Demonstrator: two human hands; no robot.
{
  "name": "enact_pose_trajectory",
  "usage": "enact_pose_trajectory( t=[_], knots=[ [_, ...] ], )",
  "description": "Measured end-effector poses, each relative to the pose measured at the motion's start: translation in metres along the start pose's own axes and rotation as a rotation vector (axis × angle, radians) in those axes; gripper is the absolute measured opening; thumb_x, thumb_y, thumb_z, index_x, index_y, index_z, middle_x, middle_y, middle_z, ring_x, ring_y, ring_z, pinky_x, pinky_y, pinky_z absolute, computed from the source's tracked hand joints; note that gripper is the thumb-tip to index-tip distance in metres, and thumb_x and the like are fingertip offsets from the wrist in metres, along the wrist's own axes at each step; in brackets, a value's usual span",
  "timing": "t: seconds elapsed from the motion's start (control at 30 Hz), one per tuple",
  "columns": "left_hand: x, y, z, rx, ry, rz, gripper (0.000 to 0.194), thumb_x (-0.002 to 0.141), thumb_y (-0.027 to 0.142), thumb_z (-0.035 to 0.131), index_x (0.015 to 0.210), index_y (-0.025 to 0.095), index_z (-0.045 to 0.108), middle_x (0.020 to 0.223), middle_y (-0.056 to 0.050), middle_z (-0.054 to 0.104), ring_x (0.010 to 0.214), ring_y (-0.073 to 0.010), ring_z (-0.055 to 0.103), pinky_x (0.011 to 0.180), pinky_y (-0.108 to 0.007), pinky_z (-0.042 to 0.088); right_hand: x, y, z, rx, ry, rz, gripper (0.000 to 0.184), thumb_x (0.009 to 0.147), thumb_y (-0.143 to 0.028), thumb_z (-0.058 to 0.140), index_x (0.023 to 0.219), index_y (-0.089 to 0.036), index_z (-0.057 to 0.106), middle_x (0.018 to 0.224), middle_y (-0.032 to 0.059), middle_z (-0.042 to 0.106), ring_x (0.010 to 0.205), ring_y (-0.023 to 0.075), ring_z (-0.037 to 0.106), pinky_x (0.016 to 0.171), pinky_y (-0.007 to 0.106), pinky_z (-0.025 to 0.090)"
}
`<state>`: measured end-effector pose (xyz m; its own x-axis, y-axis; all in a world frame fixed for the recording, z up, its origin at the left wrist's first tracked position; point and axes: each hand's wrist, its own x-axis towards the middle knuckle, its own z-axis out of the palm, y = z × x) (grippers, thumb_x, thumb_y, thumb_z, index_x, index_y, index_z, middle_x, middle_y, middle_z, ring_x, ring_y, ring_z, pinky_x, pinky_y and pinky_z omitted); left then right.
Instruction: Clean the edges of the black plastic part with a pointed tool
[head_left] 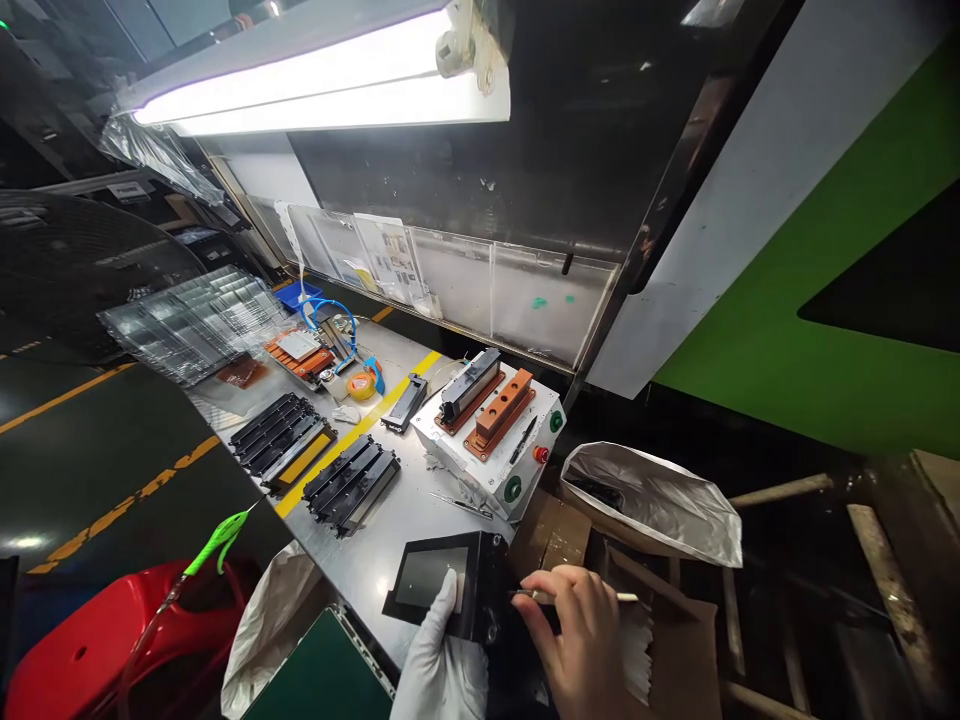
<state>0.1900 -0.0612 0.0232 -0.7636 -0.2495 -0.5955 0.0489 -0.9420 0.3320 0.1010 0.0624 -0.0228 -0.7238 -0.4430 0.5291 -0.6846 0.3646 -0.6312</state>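
Note:
My left hand [442,660], in a white glove, grips a black plastic housing [431,580] with a grey flat panel. Its thumb lies over the panel's edge. Bare, my right hand [577,630] pinches a slim pale-handled tool [626,597] between thumb and fingers. The tool's dark tip points at the housing's right side; whether it touches I cannot tell. Just beyond, on the metal table [337,555], lies a thin metal tool [457,503]. A white control box [450,455] carries an orange-brown fixture block [502,410] and a long black part [471,385].
Rows of black parts [351,480] and more black parts [281,440] lie left along a yellow line. A tape roll [361,385] sits behind. An open silvery bag [652,495] stands right, a red stool [112,640] left. A tube light [315,70] hangs above.

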Motion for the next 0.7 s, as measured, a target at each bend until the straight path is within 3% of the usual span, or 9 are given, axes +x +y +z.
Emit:
enact_pose_trajectory(
  t=[0.07, 0.13, 0.17, 0.27, 0.37, 0.5, 0.63, 0.7],
  knots=[
    [-0.002, 0.001, 0.005, -0.019, -0.011, 0.017, 0.022, 0.097, 0.022, 0.056, 0.102, 0.017, 0.077, 0.103, -0.001, 0.078, 0.103, -0.0089, 0.070, 0.096, -0.008, 0.045, 0.004, 0.003, 0.001, -0.053, 0.172, -0.052, 0.025, 0.096, -0.049, 0.054, 0.094, -0.025, 0.061, 0.084, -0.0003, 0.057, 0.078, 0.0186, 0.054, 0.077, 0.034, 0.036],
    [-0.004, 0.002, 0.009, -0.068, -0.015, 0.013, 0.025, 0.098, 0.017, 0.051, 0.101, 0.019, 0.076, 0.102, 0.000, 0.078, 0.103, -0.0074, 0.070, 0.096, -0.008, 0.045, 0.010, 0.004, -0.002, 0.010, 0.290, 0.029, 0.024, 0.097, -0.047, 0.052, 0.094, -0.025, 0.060, 0.088, 0.0006, 0.057, 0.082, 0.0181, 0.055, 0.080, 0.032, 0.038],
    [-0.005, 0.002, 0.010, -0.095, -0.016, 0.011, 0.028, 0.099, 0.014, 0.049, 0.101, 0.020, 0.076, 0.101, 0.001, 0.078, 0.101, -0.0059, 0.070, 0.096, -0.006, 0.044, 0.012, 0.003, -0.004, 0.100, 0.282, 0.094, 0.024, 0.100, -0.046, 0.048, 0.096, -0.025, 0.060, 0.089, 0.0008, 0.057, 0.083, 0.0173, 0.055, 0.079, 0.030, 0.040],
    [-0.005, 0.003, 0.012, -0.151, -0.033, -0.011, 0.030, 0.100, 0.016, 0.048, 0.100, 0.021, 0.077, 0.102, 0.001, 0.077, 0.098, -0.0048, 0.070, 0.096, -0.003, 0.042, 0.016, -0.002, -0.014, 0.448, -0.026, 0.284, 0.034, 0.105, -0.040, 0.029, 0.094, -0.027, 0.057, 0.084, -0.0015, 0.060, 0.074, 0.0138, 0.058, 0.067, 0.024, 0.046],
    [-0.004, 0.002, 0.012, -0.144, -0.082, -0.048, 0.035, 0.102, 0.020, 0.042, 0.101, 0.015, 0.077, 0.109, -0.004, 0.076, 0.104, -0.0088, 0.069, 0.100, -0.009, 0.043, 0.014, -0.007, -0.021, 0.564, -0.340, 0.286, 0.046, 0.102, -0.056, 0.023, 0.087, -0.027, 0.055, 0.075, -0.0031, 0.059, 0.062, 0.0139, 0.056, 0.058, 0.025, 0.044],
    [0.001, -0.001, 0.001, -0.162, -0.141, -0.054, 0.037, 0.102, 0.026, 0.041, 0.107, 0.013, 0.075, 0.110, -0.007, 0.076, 0.104, -0.0141, 0.070, 0.100, -0.018, 0.049, 0.009, -0.011, -0.018, 0.394, -0.451, 0.156, 0.052, 0.088, -0.075, 0.040, 0.082, -0.025, 0.053, 0.071, -0.0041, 0.058, 0.055, 0.0134, 0.053, 0.051, 0.025, 0.040],
    [0.006, -0.006, -0.016, -0.161, -0.114, 0.013, 0.028, 0.097, 0.022, 0.050, 0.101, 0.017, 0.077, 0.108, -0.005, 0.077, 0.102, -0.0132, 0.071, 0.084, -0.013, 0.054, 0.008, -0.009, -0.012, 0.331, -0.473, 0.079, 0.048, 0.090, -0.070, 0.045, 0.079, -0.024, 0.050, 0.070, -0.0045, 0.059, 0.055, 0.0121, 0.055, 0.050, 0.023, 0.038],
    [0.009, -0.009, -0.024, -0.125, -0.097, 0.031, 0.028, 0.097, 0.023, 0.051, 0.105, 0.016, 0.076, 0.113, -0.006, 0.075, 0.109, -0.0151, 0.068, 0.087, -0.014, 0.054, 0.010, -0.008, -0.012, 0.310, -0.469, 0.058, 0.046, 0.092, -0.068, 0.043, 0.078, -0.024, 0.049, 0.069, -0.0048, 0.058, 0.056, 0.0116, 0.055, 0.050, 0.023, 0.037]
  ],
)
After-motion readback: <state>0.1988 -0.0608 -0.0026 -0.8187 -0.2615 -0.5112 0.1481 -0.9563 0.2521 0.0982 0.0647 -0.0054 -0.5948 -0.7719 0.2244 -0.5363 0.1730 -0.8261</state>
